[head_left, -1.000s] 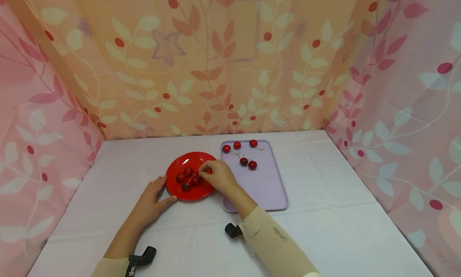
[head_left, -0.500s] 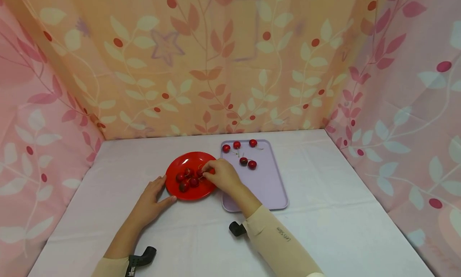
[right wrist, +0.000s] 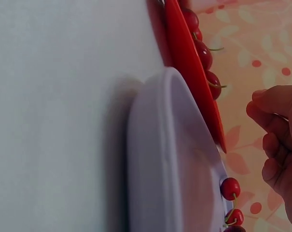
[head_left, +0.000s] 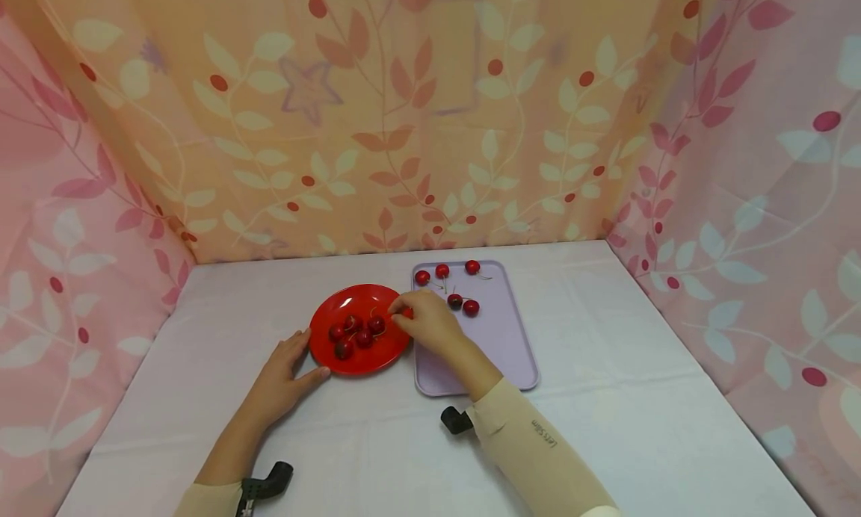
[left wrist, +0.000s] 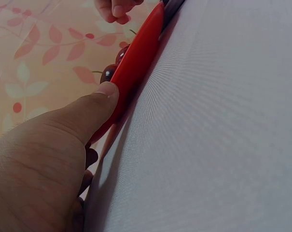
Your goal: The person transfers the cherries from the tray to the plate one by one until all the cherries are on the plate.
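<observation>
The work is judged to be partway, with the cherries divided between two places. A group of at least five plate cherries (head_left: 364,339) lies on the red plate (head_left: 370,362), just left of the frame's centre; five tray cherries (head_left: 471,308) lie in the upper half of the purple tray (head_left: 494,356), right of centre, and are untouched by either hand. The right hand (head_left: 428,321) hangs over the plate's right edge, thumb and forefinger nearly meeting, other fingers loosely bent; the right wrist view shows nothing between the tips. The left hand (head_left: 282,379) rests at the plate's lower-left rim, thumb spread from the fingers, holding no cherry. The exact plate count is uncertain, as the fruit overlaps. The right hand and forearm cover part of the tray's left side. Whether plate and tray touch cannot be told. The left fingertips are partly hidden by the plate in the left wrist view.
</observation>
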### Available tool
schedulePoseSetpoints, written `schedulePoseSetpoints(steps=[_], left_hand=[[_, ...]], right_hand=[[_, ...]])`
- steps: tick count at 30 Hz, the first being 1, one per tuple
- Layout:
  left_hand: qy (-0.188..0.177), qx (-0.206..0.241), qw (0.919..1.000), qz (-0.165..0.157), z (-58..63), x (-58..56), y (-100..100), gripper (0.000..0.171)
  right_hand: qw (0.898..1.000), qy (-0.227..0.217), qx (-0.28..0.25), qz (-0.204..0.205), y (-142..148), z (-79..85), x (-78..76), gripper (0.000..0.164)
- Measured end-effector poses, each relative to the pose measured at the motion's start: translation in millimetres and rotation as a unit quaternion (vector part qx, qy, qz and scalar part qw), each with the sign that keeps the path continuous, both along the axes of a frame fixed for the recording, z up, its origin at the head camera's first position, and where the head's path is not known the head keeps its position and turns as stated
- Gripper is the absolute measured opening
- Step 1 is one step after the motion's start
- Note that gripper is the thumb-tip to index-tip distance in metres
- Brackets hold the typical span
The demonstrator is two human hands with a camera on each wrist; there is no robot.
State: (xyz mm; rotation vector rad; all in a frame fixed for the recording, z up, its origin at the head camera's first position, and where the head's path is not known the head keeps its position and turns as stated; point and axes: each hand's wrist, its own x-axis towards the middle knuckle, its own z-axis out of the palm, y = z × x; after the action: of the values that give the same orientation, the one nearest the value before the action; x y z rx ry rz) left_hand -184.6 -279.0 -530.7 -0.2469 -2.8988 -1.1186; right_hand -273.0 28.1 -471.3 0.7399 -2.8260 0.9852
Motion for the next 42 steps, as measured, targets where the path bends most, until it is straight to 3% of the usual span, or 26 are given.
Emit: schedulePoseSetpoints(steps=[12, 19, 26, 42], left_hand=[[0.001, 0.002, 1.0, -0.001, -2.1, -0.2, -1.1, 0.097], [-0.004, -0.001, 1.0, 0.004, 0.5, -0.1, -0.9, 0.097], [-0.003, 0.0, 1.0, 0.001, -1.1, 0.2, -0.6, 0.097], [-0.005, 0.0, 1.0, 0.004, -1.7, 0.4, -1.4, 0.097]], right_hand=[[0.999, 0.04, -0.012, -0.003, 20.1, 16.7, -5.3, 0.011], [0.998, 0.058, -0.003, -0.027, 37.2, 24.8, -9.7, 0.012], [0.997, 0.067, -0.02, -0.044, 62.2, 32.5, -18.7, 0.012], [0.993, 0.072, -0.006, -0.095, 114.9, 46.0, -43.8, 0.013]])
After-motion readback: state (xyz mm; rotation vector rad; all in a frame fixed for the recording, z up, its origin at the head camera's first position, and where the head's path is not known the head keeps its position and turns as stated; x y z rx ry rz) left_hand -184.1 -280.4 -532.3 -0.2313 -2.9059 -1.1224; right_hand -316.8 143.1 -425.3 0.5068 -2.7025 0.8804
